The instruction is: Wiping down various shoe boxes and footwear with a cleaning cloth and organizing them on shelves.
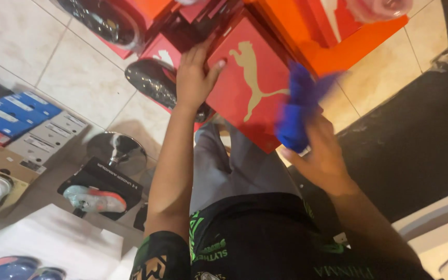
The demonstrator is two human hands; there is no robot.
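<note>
Right hand (321, 155), nearest, is clutching a bunched blue cloth (299, 106) against the red shoe box (250, 78) tilted over the lap, while left hand (195, 78) is lying spread, steadying its lid.

A red shoebox (252, 83) with a pale gold emblem on its lid is seen just above centre. Toward 1 o'clock of it, orange boxes (338, 36) are stacked; at 11 o'clock, further red boxes (146, 18). At 9 o'clock of the frame, flat boxes are shelved end-on: blue ones (19, 109) with white labels, grey ones (47, 136) beside them. At 8 o'clock a black box (111, 179) is found.
</note>
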